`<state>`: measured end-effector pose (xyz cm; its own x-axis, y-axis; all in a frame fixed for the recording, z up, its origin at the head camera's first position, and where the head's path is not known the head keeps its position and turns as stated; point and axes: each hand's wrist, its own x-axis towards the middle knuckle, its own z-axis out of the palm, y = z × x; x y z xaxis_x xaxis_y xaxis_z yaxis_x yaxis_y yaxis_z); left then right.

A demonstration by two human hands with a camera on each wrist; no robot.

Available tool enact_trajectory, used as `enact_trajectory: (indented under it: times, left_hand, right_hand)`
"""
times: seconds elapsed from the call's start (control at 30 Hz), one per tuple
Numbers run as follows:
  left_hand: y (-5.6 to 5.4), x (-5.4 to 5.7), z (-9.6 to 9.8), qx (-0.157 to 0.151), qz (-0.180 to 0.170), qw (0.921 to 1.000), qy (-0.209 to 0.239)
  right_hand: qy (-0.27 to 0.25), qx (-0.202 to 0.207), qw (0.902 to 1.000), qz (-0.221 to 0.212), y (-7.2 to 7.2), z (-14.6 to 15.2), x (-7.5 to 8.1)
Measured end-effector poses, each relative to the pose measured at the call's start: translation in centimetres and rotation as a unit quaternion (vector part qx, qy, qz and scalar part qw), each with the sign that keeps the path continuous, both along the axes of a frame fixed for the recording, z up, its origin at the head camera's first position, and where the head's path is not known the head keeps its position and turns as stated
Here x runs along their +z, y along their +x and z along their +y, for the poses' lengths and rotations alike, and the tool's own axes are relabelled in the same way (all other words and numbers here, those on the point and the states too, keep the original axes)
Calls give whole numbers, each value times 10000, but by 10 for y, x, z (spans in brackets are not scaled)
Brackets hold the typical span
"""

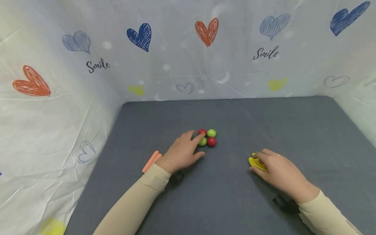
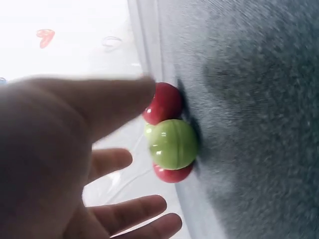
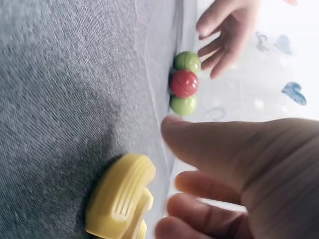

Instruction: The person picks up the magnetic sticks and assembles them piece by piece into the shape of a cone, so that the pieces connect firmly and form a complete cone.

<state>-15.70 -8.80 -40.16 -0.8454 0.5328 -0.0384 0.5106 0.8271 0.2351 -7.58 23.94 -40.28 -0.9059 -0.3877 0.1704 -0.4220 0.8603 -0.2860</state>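
- Head view: only one showing all the layout. Left hand (image 1: 182, 151) at the balls, right hand (image 1: 277, 168) at the yellow banana piece (image 1: 253, 162), peach-coloured sticks (image 1: 151, 161) partly hidden by the left wrist and sleeve. Neither wrist view shows the sticks.
- Left wrist view: palm side and thumb of the left hand, balls seen low from the side, one green mostly hidden behind the others. No banana there.
- Right wrist view: side of the banana, which the right hand partly covers in the head view. Three balls and the left hand show beyond.
- Balls: two red, two green, glossy, tight two-by-two cluster on the dark mat (image 1: 229, 199). Near right is the red ball (image 1: 211, 142), far right the green ball (image 1: 211, 133). Seam line shows on the nearest green in the left wrist view.
- Banana: curved, matte yellow, grooves down its side, smaller yellow parts beside it. On the mat, right of the balls and well apart.
- Left hand: fingers spread, thumb out, holding nothing. Index overlaps the left balls in the head view; contact, can't tell.
- Right hand: fingers loosely bent, thumb apart from them, over and beside the banana. No grip visible; touch unclear.
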Motion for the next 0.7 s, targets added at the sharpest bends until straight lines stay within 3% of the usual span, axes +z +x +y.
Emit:
enact_trajectory:
  times: [0.17,0.43,0.57,0.7]
  left_hand:
    - [-7,-7,4,144,283,9995,-26]
    - [-10,-11,8,212,467,9987,81]
    - [-9,-9,8,112,456,9989,91]
    - [-7,-6,6,-63,132,9997,188]
  right_hand:
    - [-76,7,9994,-330,1,-5,-2]
    - [-140,106,9995,-270,-1,-9,-4]
    - [-251,143,9989,-382,0,-13,-5]
    - [-323,293,9982,-405,1,-20,-7]
